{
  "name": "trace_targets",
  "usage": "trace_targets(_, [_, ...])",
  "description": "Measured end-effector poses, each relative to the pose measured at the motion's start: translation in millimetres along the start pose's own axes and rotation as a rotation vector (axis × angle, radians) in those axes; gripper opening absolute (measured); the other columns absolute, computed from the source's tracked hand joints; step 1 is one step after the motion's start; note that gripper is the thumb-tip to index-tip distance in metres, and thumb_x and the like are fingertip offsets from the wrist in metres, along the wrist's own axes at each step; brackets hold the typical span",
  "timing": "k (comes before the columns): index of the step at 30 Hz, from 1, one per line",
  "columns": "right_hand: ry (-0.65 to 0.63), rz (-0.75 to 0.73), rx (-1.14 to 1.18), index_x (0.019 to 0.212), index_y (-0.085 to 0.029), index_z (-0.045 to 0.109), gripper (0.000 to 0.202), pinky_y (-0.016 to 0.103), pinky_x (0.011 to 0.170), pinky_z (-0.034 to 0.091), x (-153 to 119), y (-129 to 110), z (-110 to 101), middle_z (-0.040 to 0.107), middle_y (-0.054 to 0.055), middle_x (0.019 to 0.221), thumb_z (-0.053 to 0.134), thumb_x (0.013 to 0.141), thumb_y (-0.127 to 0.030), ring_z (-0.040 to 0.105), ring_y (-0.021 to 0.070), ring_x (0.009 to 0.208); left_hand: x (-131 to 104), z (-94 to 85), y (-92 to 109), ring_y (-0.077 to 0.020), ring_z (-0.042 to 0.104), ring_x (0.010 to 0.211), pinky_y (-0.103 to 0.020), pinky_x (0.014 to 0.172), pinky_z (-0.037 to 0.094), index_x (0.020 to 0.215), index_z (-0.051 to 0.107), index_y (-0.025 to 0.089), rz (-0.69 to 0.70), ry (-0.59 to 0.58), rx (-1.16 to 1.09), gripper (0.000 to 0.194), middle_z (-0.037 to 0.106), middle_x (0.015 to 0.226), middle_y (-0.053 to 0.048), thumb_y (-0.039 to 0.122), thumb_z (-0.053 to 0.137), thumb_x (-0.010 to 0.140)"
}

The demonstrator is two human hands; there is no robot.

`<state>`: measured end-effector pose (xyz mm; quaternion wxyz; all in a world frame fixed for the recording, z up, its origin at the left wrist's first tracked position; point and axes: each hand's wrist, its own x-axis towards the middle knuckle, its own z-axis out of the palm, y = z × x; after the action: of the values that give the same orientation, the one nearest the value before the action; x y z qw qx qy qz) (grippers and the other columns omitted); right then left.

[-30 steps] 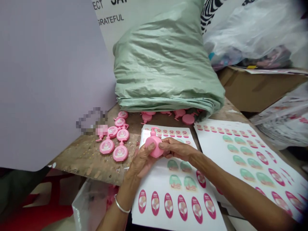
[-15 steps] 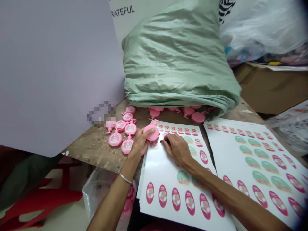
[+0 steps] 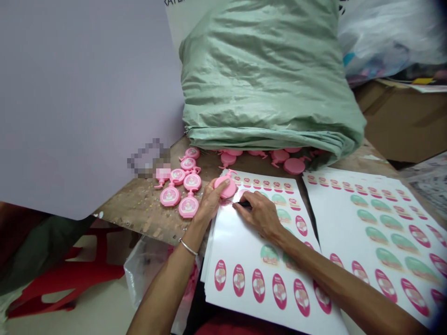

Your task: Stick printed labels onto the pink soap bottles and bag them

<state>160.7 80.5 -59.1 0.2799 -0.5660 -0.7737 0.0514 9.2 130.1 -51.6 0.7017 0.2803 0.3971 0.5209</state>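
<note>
Sticker (image 3: 226,203) just beside the tip of a small dark tool (image 3: 243,204), so most likely at the stage of working a label free from the sheet stack (image 3: 237,237). Cannot tell whether lifted at one edge yet; too small and blurred there. Calls next, in all likelihood, for raising the label cleanly, without creasing, then for bringing it centred onto the plain upturned face of the pink pump bottle (image 3: 226,187). Risks a crooked or wrinkled fit if pressed down in haste. As for the bottle's place: over the upper left corner of the sheet stack, tilted, with pump toward the green bag (image 3: 268,79). Clamped there in the left hand (image 3: 210,197), with thumb across the face and the other fingers mostly out of sight beneath. Slants up from the lower left on that side, with a bangle (image 3: 188,247) around the wrist. Comes in from the lower right on the other, low over the paper, with the right hand (image 3: 261,214) knuckles up, fingers curled and drawn together around the dark tool. Seems braced on the sheets, though impossible to confirm. Round about: labelled bottles (image 3: 189,206) on the wooden table (image 3: 139,211), left of the paper; plain bottles (image 3: 294,166) at the bag's near edge; a second sheet stack (image 3: 335,223) to the right.
</note>
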Motion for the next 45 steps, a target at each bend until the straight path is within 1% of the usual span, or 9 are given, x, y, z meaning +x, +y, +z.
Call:
trace_targets(3, [0.104, -0.111, 0.03, 0.072, -0.02, 0.06, 0.021, 0.032, 0.065, 0.038, -3, -8, -7, 0.064, 0.005, 0.067, 0.062, 0.086, -0.036, 0.053, 0.0187, 0.066, 1, -0.2, 3, -0.0167, 0.07, 0.073, -0.028, 0.071, 0.057, 0.094, 0.062, 0.011, 0.001, -0.025, -0.02, 0.034, 0.071, 0.082, -0.008, 0.028, 0.079, 0.071])
trace_targets(5, [0.168, -0.144, 0.134, 0.073, -0.02, 0.06, 0.02, 0.033, 0.065, 0.039, -4, -14, -18, 0.064, 0.004, 0.067, 0.064, 0.085, -0.036, 0.053, 0.0173, 0.064, 0, -0.7, 5, -0.0176, 0.07, 0.073, -0.028, 0.068, 0.057, 0.095, 0.062, 0.01, 0.0, -0.036, -0.027, 0.034, 0.071, 0.082, -0.009, 0.028, 0.078, 0.071])
trace_targets(9, [0.204, 0.019, 0.433, 0.084, -0.02, 0.067, 0.012, 0.031, 0.066, 0.045, 6, -17, -47, 0.07, 0.004, 0.079, 0.065, 0.085, -0.032, 0.059, 0.0168, 0.07, -11, 1.5, 11, -0.0166, 0.068, 0.07, -0.027, 0.063, 0.058, 0.1, 0.064, 0.012, 0.022, -0.04, -0.024, 0.036, 0.071, 0.086, -0.007, 0.03, 0.078, 0.071])
trace_targets(13, [0.186, 0.022, 0.456, 0.091, -0.022, 0.074, 0.014, 0.033, 0.07, 0.047, 19, -13, -64, 0.072, 0.004, 0.082, 0.065, 0.086, -0.033, 0.061, 0.0177, 0.074, -34, 9.9, 18, -0.0195, 0.068, 0.08, -0.032, 0.064, 0.061, 0.102, 0.067, 0.013, 0.002, -0.038, -0.073, 0.033, 0.072, 0.099, -0.01, 0.04, 0.068, 0.082])
trace_targets(16, [0.185, -0.009, 0.392, 0.093, -0.022, 0.075, 0.017, 0.034, 0.068, 0.045, 20, -14, -65, 0.07, 0.004, 0.076, 0.065, 0.086, -0.033, 0.059, 0.0178, 0.07, -49, 16.7, 21, -0.0225, 0.068, 0.081, -0.037, 0.064, 0.062, 0.101, 0.068, 0.009, -0.079, -0.018, -0.12, 0.043, 0.072, 0.101, -0.015, 0.047, 0.049, 0.093])
trace_targets(18, [0.199, -0.028, 0.351, 0.095, -0.021, 0.075, 0.018, 0.034, 0.067, 0.044, 17, -17, -63, 0.069, 0.004, 0.072, 0.065, 0.086, -0.033, 0.057, 0.0179, 0.067, -55, 19.8, 20, -0.0237, 0.069, 0.084, -0.039, 0.067, 0.062, 0.103, 0.067, 0.008, -0.098, 0.001, -0.13, 0.046, 0.072, 0.101, -0.016, 0.047, 0.044, 0.096])
trace_targets(25, [0.227, -0.076, 0.338, 0.094, -0.019, 0.075, 0.016, 0.033, 0.067, 0.044, 15, -23, -64, 0.067, 0.003, 0.069, 0.065, 0.087, -0.029, 0.057, 0.017, 0.067, -63, 23.4, 16, -0.0265, 0.067, 0.1, -0.042, 0.081, 0.06, 0.106, 0.066, 0.01, -0.048, -0.016, -0.132, 0.038, 0.073, 0.103, -0.014, 0.041, 0.047, 0.096])
trace_targets(34, [0.244, -0.094, 0.31, 0.094, -0.018, 0.075, 0.015, 0.033, 0.068, 0.044, 15, -25, -61, 0.068, 0.004, 0.071, 0.066, 0.086, -0.027, 0.057, 0.017, 0.068, -64, 28.0, 19, -0.028, 0.069, 0.094, -0.048, 0.08, 0.06, 0.107, 0.066, 0.009, -0.077, -0.011, -0.161, 0.042, 0.072, 0.106, -0.016, 0.042, 0.043, 0.097])
trace_targets(45, [0.248, -0.097, 0.298, 0.094, -0.02, 0.075, 0.014, 0.033, 0.068, 0.044, 15, -24, -61, 0.067, 0.003, 0.069, 0.065, 0.086, -0.027, 0.056, 0.0169, 0.068, -64, 27.2, 21, -0.0209, 0.07, 0.082, -0.043, 0.077, 0.061, 0.099, 0.069, 0.008, -0.077, -0.026, -0.184, 0.044, 0.073, 0.099, -0.015, 0.042, 0.042, 0.097])
